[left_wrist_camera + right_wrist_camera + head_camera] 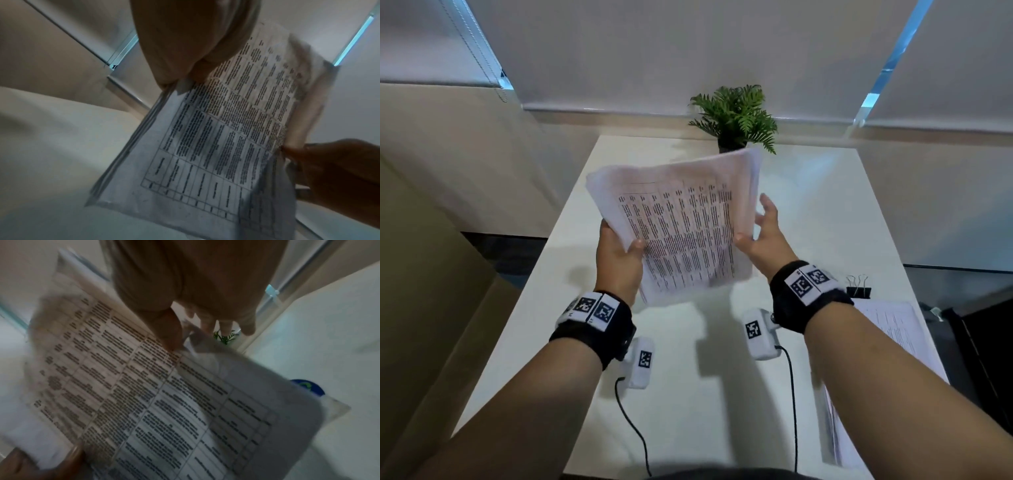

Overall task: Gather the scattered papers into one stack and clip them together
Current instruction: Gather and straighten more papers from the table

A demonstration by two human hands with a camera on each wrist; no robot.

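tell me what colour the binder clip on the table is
Black, with silver wire handles; the binder clip shows only in the head view.

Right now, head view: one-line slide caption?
Left hand grips a paper sheaf above the table, right hand touching its edge; binder clip and more papers lie at right.

A tilted sheaf of printed sheets (678, 222) is held above the table (688, 377). More papers (893, 329) lie flat at its right edge, a black binder clip (858, 289) just beside.
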